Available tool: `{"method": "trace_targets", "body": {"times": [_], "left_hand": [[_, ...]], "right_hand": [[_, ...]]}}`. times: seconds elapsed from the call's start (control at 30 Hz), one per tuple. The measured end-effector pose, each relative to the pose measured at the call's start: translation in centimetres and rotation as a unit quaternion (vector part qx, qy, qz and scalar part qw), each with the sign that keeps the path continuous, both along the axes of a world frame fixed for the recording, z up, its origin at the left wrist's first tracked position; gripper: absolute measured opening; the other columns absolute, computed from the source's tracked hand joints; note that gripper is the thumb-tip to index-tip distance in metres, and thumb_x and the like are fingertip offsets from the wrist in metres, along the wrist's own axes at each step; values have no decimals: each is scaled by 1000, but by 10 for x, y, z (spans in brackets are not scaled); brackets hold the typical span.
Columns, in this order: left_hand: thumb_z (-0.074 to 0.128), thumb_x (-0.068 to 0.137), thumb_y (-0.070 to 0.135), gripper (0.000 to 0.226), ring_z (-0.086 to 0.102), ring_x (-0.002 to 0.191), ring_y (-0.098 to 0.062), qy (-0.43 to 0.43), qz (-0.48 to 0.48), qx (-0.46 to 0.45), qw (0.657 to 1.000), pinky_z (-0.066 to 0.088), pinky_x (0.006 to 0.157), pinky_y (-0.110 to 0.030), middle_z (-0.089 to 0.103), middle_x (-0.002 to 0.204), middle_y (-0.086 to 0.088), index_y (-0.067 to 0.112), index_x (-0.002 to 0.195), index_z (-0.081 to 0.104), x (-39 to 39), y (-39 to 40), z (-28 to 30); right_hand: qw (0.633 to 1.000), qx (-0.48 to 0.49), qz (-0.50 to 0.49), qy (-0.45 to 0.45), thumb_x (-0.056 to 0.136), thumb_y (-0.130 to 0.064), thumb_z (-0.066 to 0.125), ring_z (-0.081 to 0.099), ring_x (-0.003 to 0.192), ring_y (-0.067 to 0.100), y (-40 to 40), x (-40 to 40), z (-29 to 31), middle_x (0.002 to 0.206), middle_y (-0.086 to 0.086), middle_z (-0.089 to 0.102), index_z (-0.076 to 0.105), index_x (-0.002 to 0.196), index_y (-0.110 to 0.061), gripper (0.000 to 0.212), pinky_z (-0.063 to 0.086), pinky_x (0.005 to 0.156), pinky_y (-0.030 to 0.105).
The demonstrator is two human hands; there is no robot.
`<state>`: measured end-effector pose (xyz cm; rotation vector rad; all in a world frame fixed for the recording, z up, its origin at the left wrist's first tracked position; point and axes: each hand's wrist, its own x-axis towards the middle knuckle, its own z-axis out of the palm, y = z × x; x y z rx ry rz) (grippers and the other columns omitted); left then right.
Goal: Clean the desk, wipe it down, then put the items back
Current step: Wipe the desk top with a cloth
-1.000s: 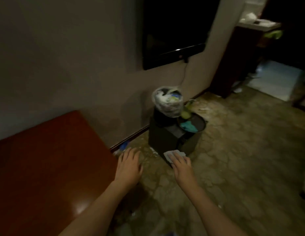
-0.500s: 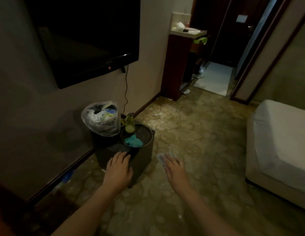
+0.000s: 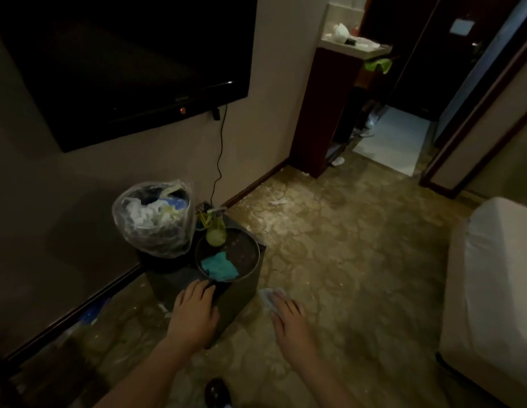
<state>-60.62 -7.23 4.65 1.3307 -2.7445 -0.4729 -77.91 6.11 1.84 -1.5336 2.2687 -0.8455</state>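
My left hand (image 3: 194,312) hovers with straight fingers over the near corner of a low dark stand (image 3: 238,301). On the stand sits a round dark tray (image 3: 247,248) with a teal cloth (image 3: 219,267) and a green spray bottle (image 3: 215,232) in it. To the right of the stand, above the floor, my right hand (image 3: 288,320) holds a crumpled white wipe (image 3: 268,297) that sticks out past its fingertips. The desk is out of view.
A full clear rubbish bag (image 3: 153,219) stands at the stand's back left, against the wall under a wall-mounted TV (image 3: 123,60). A white bed corner (image 3: 492,290) fills the right side. A tall wooden cabinet (image 3: 324,113) stands by the doorway. Patterned floor lies between.
The view has swung right, away from the red-brown desk, which has left the frame. Both hands have come up to the dark stand, and the right one still holds the wipe.
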Motion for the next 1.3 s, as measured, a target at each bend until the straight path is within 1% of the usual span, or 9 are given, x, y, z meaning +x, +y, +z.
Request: {"method": "trace_targets", "body": {"times": [0.1,0.2,0.33,0.57,0.77,0.9,1.0,1.17,1.3], "left_hand": [[58,87,26,48,39,134,-26,7,34,21,999,35,107,-43,49,138,-8,11,132,52,-26,-49,-21],[67,66,23,40,65,101,-32,4,31,25,999,55,76,-46,68,104,-11,7,102,70,-52,-94,-38],[82,55,20,45,67,93,-35,-6,32,27,999,55,70,-48,69,98,-14,5,95,70,-82,-139,-44],[39,71,34,50,68,88,-34,-48,67,89,993,56,67,-46,69,95,-14,3,94,71,-101,-185,-69],[51,73,24,44,62,102,-38,-46,164,129,977,51,82,-50,65,110,-19,-1,107,67,-102,-212,-103],[48,87,22,45,43,127,-33,-41,239,141,960,33,103,-45,50,134,-17,1,126,54,-123,-224,-123],[40,96,27,48,26,137,-23,-62,248,158,954,21,109,-35,35,146,-8,9,140,36,-143,-231,-145],[39,97,30,53,19,140,-21,-79,270,190,941,17,112,-35,28,149,-6,13,145,27,-158,-240,-188],[40,96,29,52,19,139,-23,-81,280,211,933,18,111,-36,28,149,-8,12,145,29,-168,-251,-218]], "right_hand": [[999,31,10,-4,98,-40,31,26,133,9,-48,-37,-9,142,-19,31,34,139,-35,41,21,109,19],[999,37,13,2,94,-45,27,27,126,4,-94,-72,-16,144,-10,40,36,137,-35,45,27,108,24],[998,51,24,9,85,-52,14,29,126,5,-145,-104,-24,145,-10,38,40,141,-29,65,21,104,16],[988,121,98,-16,89,-45,23,44,124,23,-211,-125,-49,139,3,50,53,133,-16,61,26,104,22],[960,217,176,-33,88,-50,23,45,124,29,-281,-158,-103,139,6,50,53,133,-15,65,36,104,36],[942,261,210,-10,97,-25,44,39,126,33,-324,-175,-137,141,8,47,52,134,-13,40,32,105,36],[930,274,244,11,99,-20,46,34,129,32,-345,-186,-164,145,7,43,48,137,-14,39,29,107,36],[904,320,279,56,101,-29,35,28,133,35,-365,-189,-209,149,5,35,39,142,-19,43,31,104,40],[896,332,283,86,86,-48,9,30,129,39,-379,-187,-238,146,7,36,41,141,-19,69,36,98,50]]}}
